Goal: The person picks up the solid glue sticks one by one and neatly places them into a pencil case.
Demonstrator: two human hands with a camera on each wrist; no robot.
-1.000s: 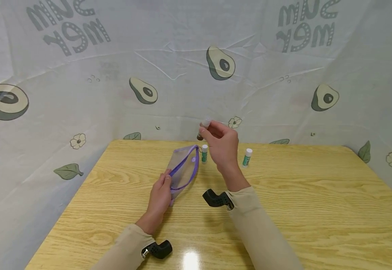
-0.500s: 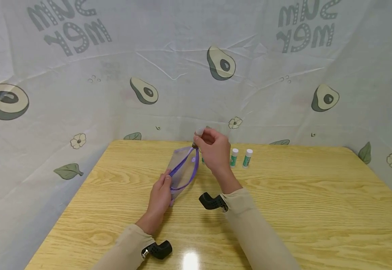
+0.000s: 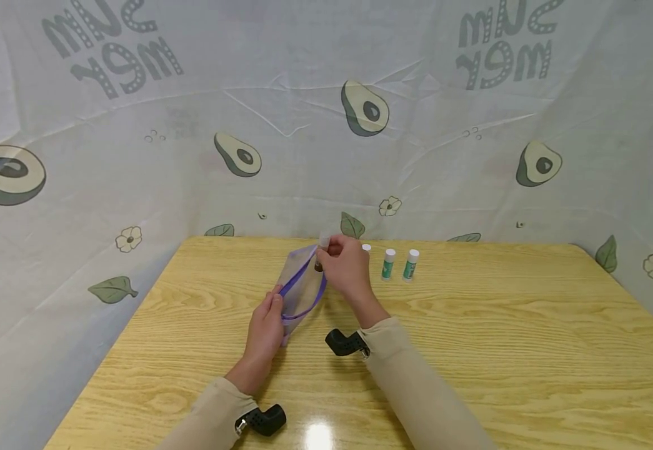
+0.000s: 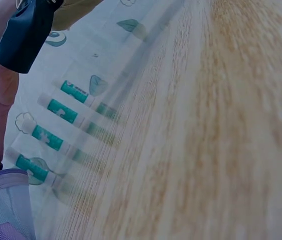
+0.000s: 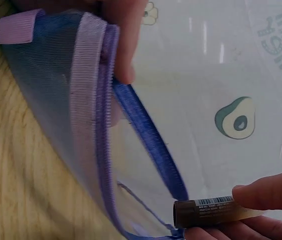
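Observation:
My left hand (image 3: 266, 325) grips the near side of a mesh zip pouch (image 3: 304, 289) with purple trim, its mouth parted. In my right hand (image 3: 350, 270) a small glue stick (image 5: 205, 212) with a dark brown base and whitish cap is pinched between thumb and fingers. That brown base points down at the far end of the pouch's mouth, overlapping the zip edge in the right wrist view. The left wrist view shows several green-and-white glue sticks (image 4: 48, 138) standing in a row; in the head view my right hand hides part of this row.
Two upright glue sticks, a middle one (image 3: 388, 265) and a right-hand one (image 3: 410, 266), stand right of my right hand. The wood-grain table (image 3: 500, 337) ends at a pale printed curtain (image 3: 450, 162). Each sleeve carries a black wrist device (image 3: 344, 342).
My right hand has moved left and down with the brown-based glue stick, from above the row to the pouch's mouth. The left hand and pouch stay nearly still.

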